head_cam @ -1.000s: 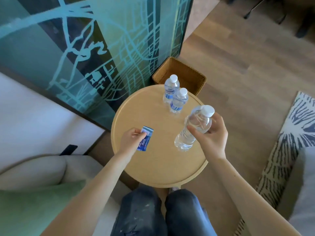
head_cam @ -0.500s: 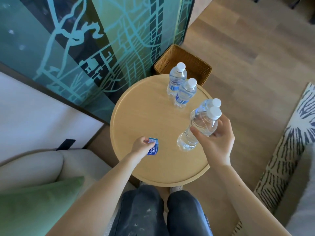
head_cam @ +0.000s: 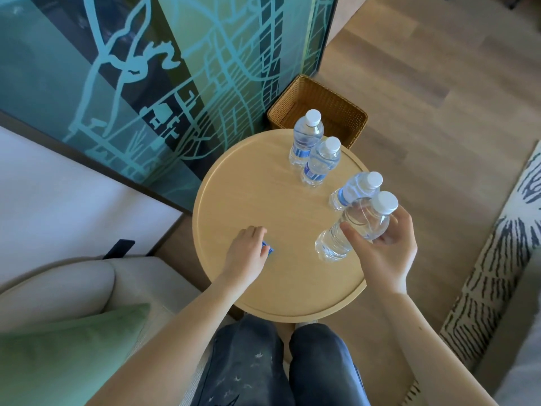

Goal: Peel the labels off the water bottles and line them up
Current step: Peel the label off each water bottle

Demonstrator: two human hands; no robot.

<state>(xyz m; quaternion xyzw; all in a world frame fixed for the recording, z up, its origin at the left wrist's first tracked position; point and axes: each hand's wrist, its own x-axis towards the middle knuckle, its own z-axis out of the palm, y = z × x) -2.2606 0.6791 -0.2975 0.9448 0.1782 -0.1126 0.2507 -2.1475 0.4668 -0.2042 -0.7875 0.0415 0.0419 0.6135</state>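
Right hand [head_cam: 383, 247] grips one bare bottle [head_cam: 351, 227]; three labelled bottles [head_cam: 320, 162] standing.

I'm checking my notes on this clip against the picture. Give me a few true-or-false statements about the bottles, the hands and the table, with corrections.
1. The right hand holds a bare bottle. True.
2. Three bottles with blue labels stand on the round table. True.
3. The left hand is empty. False: it rests on the table over a peeled blue label.
4. The wicker basket sits on the table. False: it is on the floor behind it.
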